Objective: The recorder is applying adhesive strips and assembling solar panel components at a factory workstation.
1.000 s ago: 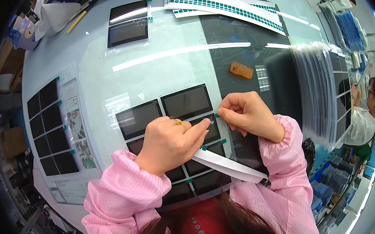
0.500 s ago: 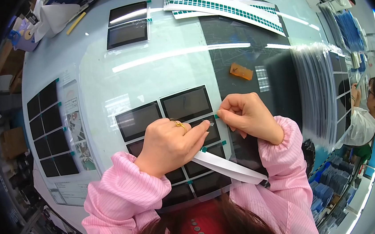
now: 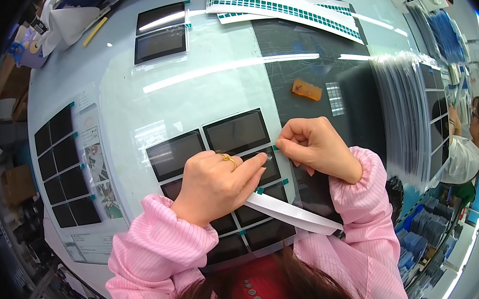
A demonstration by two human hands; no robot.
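Dark rectangular screen panels (image 3: 236,132) lie in rows on the table in front of me, with small green tabs at their edges. My left hand (image 3: 211,180) is curled over the middle panels, a gold ring on one finger. Its index fingertip rests on a panel (image 3: 272,169) near the right side. A white paper strip (image 3: 290,213) comes out from under this hand, apparently held in its fingers, and slants down to the right. My right hand (image 3: 316,148) pinches a green tab (image 3: 276,147) at that panel's upper right corner, thumb against index finger.
White strips with green stickers (image 3: 284,9) lie at the back right. An orange piece (image 3: 306,89) sits on the dark mat. Two panels (image 3: 160,43) are at the back, more panels (image 3: 65,164) at left. Stacked clear sheets (image 3: 405,118) stand at right, near another person (image 3: 473,146).
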